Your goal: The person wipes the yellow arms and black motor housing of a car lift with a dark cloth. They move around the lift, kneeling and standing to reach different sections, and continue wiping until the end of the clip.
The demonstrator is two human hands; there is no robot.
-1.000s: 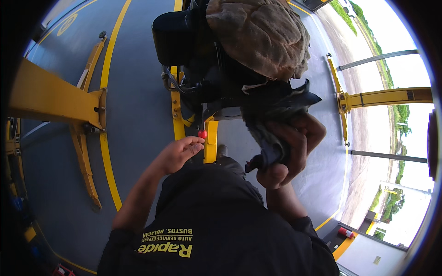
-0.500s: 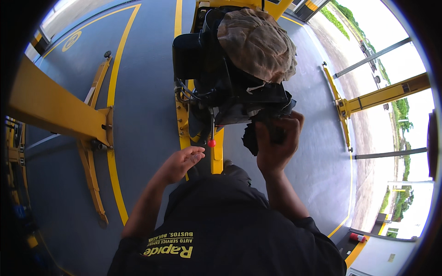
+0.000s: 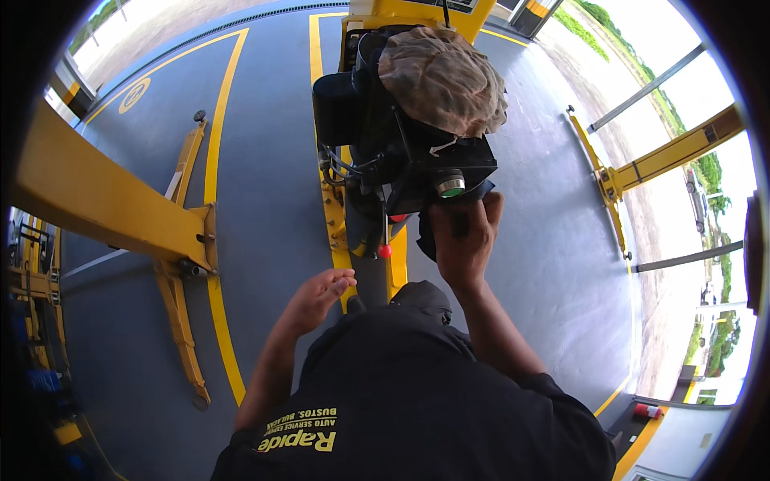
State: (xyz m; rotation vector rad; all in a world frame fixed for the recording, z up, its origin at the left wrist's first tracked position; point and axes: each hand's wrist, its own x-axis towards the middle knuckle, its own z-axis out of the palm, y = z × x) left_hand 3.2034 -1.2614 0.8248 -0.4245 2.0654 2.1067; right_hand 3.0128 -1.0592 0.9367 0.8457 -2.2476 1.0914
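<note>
My right hand [image 3: 467, 240] is closed on a black cloth [image 3: 426, 240], just below the front of a black control box [image 3: 473, 159]. Part of the cloth lies hidden behind the fingers. A green push button [image 3: 451, 187] in a silver ring shows on the box face, right above that hand. Empty, my left hand [image 3: 315, 300] hovers with fingers stretched out and slightly bent. It is lower left of a lever with a red ball knob [image 3: 385, 252] and apart from it. A wrinkled brown cloth [image 3: 441, 80] covers the rounded top of the unit.
The unit sits on a yellow lift post [image 3: 397, 268]. Another yellow post [image 3: 112, 192] with low swing arms [image 3: 180, 329] stands at the left. At the right is a further yellow post [image 3: 682, 164]. Yellow lines mark the blue-grey floor [image 3: 265, 160].
My right hand and the black cloth have moved down and left off the box front, uncovering the green button. The view has shifted slightly; my left hand stays near the lever.
</note>
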